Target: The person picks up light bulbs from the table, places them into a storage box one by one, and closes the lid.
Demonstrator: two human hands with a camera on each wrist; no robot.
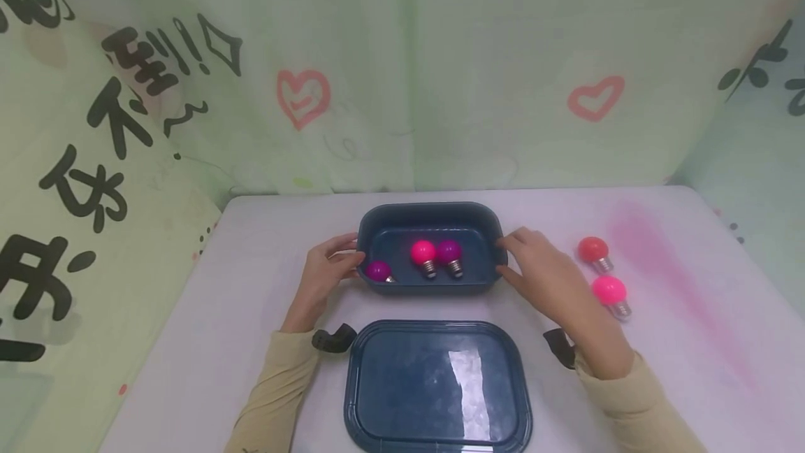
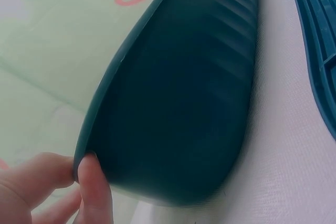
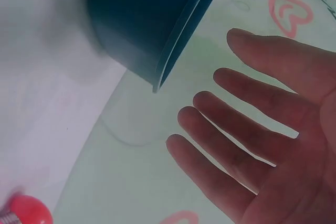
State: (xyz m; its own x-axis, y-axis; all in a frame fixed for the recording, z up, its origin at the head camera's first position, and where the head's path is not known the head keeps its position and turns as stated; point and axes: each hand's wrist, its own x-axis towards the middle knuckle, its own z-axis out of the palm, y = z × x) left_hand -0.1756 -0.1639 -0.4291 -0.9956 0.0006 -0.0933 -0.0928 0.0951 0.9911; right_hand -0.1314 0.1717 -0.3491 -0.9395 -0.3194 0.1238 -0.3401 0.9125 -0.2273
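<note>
A dark blue plastic box with an open top stands in the middle of the table. Inside it lie a pink light bulb and a purple bulb side by side, with another purple bulb in the near left corner, partly hidden by the wall. My left hand pinches the box's left rim between thumb and fingers, as the left wrist view shows up close. At the right end is my right hand, its fingers spread and straight; the right wrist view shows them apart from the rim.
A dark blue lid lies flat on the white table, between the forearms. Right of my right hand are a red bulb and a pink bulb. A pale green curtain with drawn hearts hangs behind the table.
</note>
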